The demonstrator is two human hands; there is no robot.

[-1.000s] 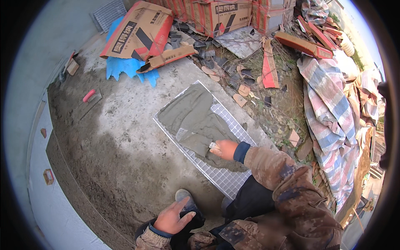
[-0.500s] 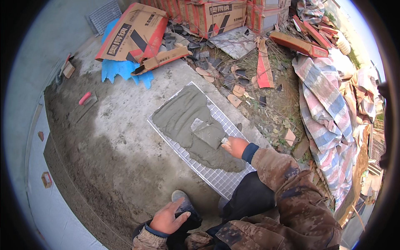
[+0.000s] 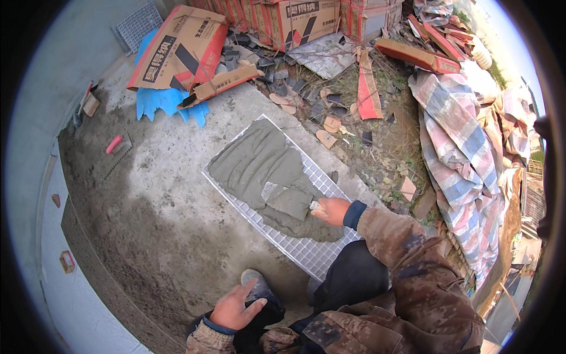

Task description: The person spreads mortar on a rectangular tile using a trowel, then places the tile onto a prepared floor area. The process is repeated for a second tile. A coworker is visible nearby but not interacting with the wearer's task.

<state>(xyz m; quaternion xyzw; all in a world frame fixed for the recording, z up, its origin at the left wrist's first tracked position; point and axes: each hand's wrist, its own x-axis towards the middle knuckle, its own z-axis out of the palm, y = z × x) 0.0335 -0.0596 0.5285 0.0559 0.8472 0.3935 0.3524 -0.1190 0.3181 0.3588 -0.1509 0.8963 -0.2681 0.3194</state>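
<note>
My right hand (image 3: 331, 211) is closed round the handle of a trowel (image 3: 288, 202), whose flat blade lies on a thick layer of wet grey mortar (image 3: 250, 162). The mortar covers much of a white gridded panel (image 3: 309, 255), lying on the concrete floor in front of me. Bare grid squares show along its right side and near end. My left hand (image 3: 234, 308) holds nothing; its fingers are apart over my left knee, near my shoe (image 3: 257, 285).
A red-handled tool (image 3: 114, 145) with a toothed edge lies on the floor at left. Flattened cardboard (image 3: 177, 50) rests on blue sheeting (image 3: 162, 105). Stacked boxes (image 3: 309, 23), broken tile pieces (image 3: 332, 124) and a striped tarp (image 3: 454, 130) lie behind and right.
My right hand has drawn the trowel slightly toward me across the mortar. The whole view has shifted a little, and my left hand stays by my knee.
</note>
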